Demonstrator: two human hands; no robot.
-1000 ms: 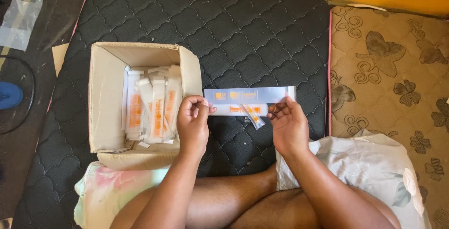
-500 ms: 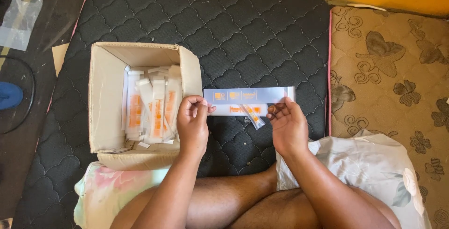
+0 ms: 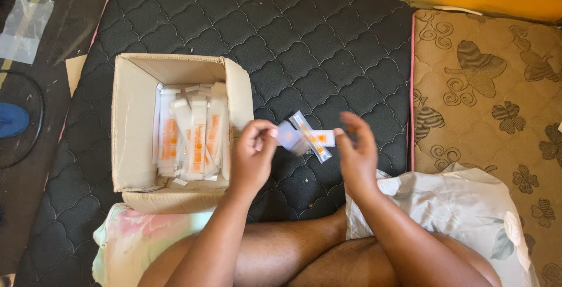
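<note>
Both forearms rose from the 6 o'clock edge toward the middle, over crossed bare legs. The left hand (image 3: 253, 155) was curled, its thumb and fingertips pinched together at 2 o'clock in a closed grip. The right hand (image 3: 357, 153) stood opposite, just beside it, fingers loosely spread and pointing to 12 o'clock, blurred.

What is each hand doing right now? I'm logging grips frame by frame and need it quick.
Left hand: closed, pinching one end of the white and orange packet.
Right hand: open, fingers spread beside the packet's other end; contact cannot be told.
</note>
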